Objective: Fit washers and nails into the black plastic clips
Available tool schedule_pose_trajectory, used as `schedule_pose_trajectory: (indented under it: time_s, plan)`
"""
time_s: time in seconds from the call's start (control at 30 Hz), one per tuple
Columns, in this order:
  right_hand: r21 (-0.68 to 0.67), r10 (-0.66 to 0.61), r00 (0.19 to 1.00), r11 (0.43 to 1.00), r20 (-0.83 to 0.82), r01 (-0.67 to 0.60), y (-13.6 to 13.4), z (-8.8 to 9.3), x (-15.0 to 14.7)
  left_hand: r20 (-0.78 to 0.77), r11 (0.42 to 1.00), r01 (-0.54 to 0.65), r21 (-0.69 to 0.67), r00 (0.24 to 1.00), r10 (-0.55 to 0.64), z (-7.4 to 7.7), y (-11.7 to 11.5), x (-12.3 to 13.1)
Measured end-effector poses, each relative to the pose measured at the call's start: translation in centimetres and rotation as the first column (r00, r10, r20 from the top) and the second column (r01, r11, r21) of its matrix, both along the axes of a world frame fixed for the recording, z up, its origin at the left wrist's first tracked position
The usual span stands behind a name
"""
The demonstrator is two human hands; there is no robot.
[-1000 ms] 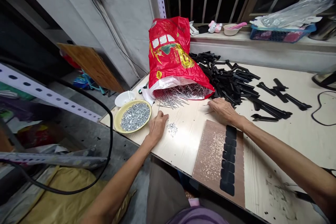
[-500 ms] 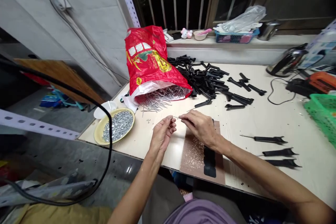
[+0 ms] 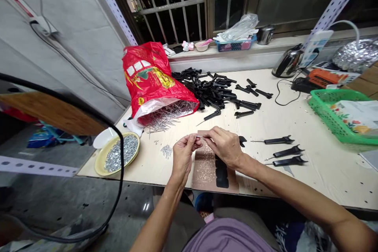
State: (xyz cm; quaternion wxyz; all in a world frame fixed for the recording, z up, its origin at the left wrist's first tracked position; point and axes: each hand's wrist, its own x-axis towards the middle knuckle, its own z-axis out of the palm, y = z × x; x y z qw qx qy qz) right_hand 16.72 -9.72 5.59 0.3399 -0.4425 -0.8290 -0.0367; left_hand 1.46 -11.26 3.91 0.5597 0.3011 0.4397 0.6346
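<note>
My left hand [image 3: 184, 153] is closed in a pinch around a small metal piece, mostly hidden by the fingertips. A thin metal rod [image 3: 199, 136] bridges the short gap to my right hand [image 3: 226, 145], its tip meeting the left fingertips. Wrapped in my right hand is a black forked handle [image 3: 242, 141]; its forked end sticks out past the palm. Both hands hover over a brown board [image 3: 203, 171] strewn with pale specks and bearing a black strip [image 3: 222, 173]. Left of them lies a small heap of metal pieces [image 3: 167, 151].
A yellow bowl [image 3: 99, 161] of small metal pieces stands at the left edge. Metal rods spill from a red bag [image 3: 153, 82] beside piled black handles [image 3: 211, 90]. Several handles with rods [image 3: 279, 140] lie right. A green basket [image 3: 325, 120] and kettle [image 3: 288, 61] stand farther right.
My view has swung right and the hands have drawn closer together. The rod tip, apart from the left fingertips before, now meets them.
</note>
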Motion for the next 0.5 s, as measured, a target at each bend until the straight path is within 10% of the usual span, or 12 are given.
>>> schedule_pose_trajectory:
  time_s: [0.5]
  plan:
    - [-0.153, -0.012, 1.0, 0.988, -0.005, 0.012, -0.3, -0.4, 2.2, -0.163, 0.997, 0.077, -0.023, 0.983, -0.08, -0.6, 0.2, 1.6]
